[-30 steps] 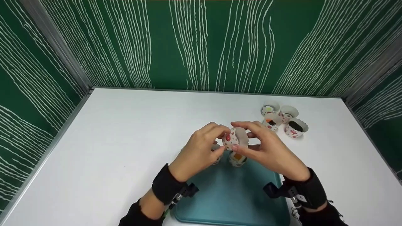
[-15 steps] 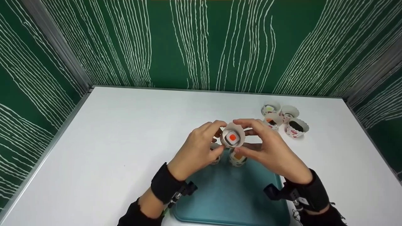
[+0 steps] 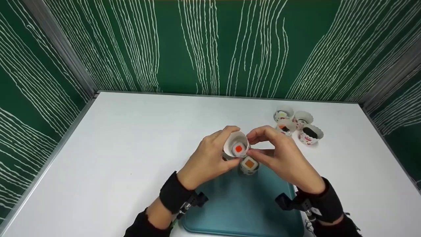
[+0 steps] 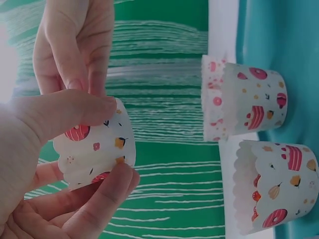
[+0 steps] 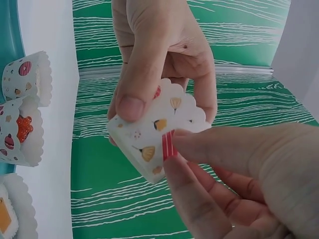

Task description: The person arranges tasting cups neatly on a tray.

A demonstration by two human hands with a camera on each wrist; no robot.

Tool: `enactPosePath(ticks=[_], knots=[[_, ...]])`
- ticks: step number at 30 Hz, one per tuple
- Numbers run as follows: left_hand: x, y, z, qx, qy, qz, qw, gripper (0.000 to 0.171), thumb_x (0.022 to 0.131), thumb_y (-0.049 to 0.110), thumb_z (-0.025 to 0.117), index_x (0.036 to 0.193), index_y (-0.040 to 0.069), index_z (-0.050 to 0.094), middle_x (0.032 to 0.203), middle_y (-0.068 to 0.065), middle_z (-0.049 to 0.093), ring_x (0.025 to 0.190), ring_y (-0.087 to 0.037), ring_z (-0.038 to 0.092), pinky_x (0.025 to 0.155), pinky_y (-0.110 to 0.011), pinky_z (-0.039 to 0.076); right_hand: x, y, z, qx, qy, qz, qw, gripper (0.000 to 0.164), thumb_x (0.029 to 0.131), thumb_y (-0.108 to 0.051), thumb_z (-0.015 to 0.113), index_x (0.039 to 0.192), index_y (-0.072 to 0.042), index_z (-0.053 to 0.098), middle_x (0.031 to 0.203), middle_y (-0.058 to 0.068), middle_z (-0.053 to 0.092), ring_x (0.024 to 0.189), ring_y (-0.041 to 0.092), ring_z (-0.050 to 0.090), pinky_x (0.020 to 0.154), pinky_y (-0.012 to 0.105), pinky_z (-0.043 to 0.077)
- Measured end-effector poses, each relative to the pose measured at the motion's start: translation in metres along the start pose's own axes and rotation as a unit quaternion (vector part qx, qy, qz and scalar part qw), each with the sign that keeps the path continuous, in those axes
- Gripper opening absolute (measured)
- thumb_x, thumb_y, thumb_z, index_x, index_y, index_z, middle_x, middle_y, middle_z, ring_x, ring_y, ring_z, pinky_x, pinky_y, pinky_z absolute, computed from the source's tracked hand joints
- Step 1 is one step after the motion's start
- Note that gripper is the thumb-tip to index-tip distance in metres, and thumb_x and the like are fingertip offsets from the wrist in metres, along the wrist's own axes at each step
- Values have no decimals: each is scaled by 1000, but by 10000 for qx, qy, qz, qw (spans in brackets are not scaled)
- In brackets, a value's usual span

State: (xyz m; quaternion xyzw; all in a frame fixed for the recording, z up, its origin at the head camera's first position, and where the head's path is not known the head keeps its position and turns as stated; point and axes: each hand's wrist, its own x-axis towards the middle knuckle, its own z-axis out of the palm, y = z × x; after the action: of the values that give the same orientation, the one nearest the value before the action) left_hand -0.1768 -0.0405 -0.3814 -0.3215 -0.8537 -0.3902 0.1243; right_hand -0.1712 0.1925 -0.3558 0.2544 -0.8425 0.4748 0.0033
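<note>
In the head view, my left hand grips a printed paper baking cup from its left side, tilted so its inside shows. Within it lies a white, sushi-like piece with a red-orange square centre. From the other side my right hand pinches the cup's wall between thumb and forefinger; the right wrist view shows these fingertips on a red-striped cake print. Just below, a second paper cup holds a white piece with an orange square. My left hand hides other cups there, which the left wrist view shows.
Under my hands lies a teal tray on the white table. Several filled paper cups stand clustered at the back right. Green walls with white lines enclose the table. Red-orange beads show inside one cup.
The held cup has turned from side-on to show its inside, then shifted slightly left and down. My left fingers have moved further around it, and my right fingers have closed in on its right wall.
</note>
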Motion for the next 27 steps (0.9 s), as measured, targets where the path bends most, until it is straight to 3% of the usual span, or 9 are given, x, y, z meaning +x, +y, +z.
enactPosePath(ticks=[9,15,22,27], knots=[[-2,-2,3,24,31,78,10000,60,90,19,87,142,8,59,122,-11,69,105,-19,69,86,-30,61,0,4,1,-44,-54,-133,9999,19,97,-7,79,113,-16,74,115,0,71,113,17,71,94,30,63],[-4,-2,4,-32,-32,116,9999,50,91,19,84,135,10,61,118,-9,68,102,-16,67,85,-27,60,-2,2,-11,-255,-87,-168,9995,16,96,-7,80,110,-16,76,110,-2,75,104,11,74,88,27,63],[-2,-2,9,134,-497,171,9985,48,90,18,82,133,9,62,115,-9,69,101,-17,68,83,-26,58,-17,-9,-40,-559,671,-637,9941,15,97,0,77,106,-12,79,103,-7,77,93,5,73,79,17,61],[6,2,8,427,-869,301,9948,50,88,16,81,133,8,61,111,-11,69,97,-18,66,79,-24,53,-34,-19,-61,-822,964,-674,9896,22,97,0,77,111,-16,79,106,-11,77,96,3,73,84,11,56]])
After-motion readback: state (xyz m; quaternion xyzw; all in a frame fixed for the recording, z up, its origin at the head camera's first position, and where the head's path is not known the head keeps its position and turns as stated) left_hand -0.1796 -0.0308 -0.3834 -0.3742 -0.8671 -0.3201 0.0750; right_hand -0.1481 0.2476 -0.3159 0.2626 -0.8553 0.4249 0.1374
